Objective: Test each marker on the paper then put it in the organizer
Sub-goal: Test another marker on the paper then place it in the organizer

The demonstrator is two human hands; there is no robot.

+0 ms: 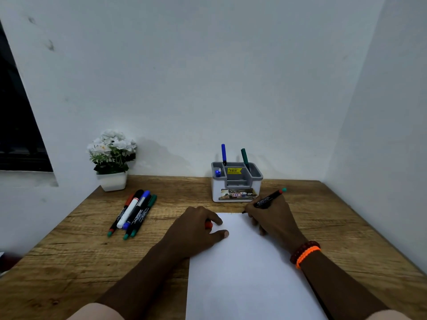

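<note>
Single view only: a wide-angle camera worn on the person's head, facing forward and down across the wooden desk (69, 257) toward the white wall (208, 77) behind it. Both forearms enter from the bottom edge, close to the lens. The paper (242, 273) lies nearest, running out of the lower edge; the organizer (236, 182) stands farther off by the wall. Straight lines bow at the edges. No second view shares the scene
</note>
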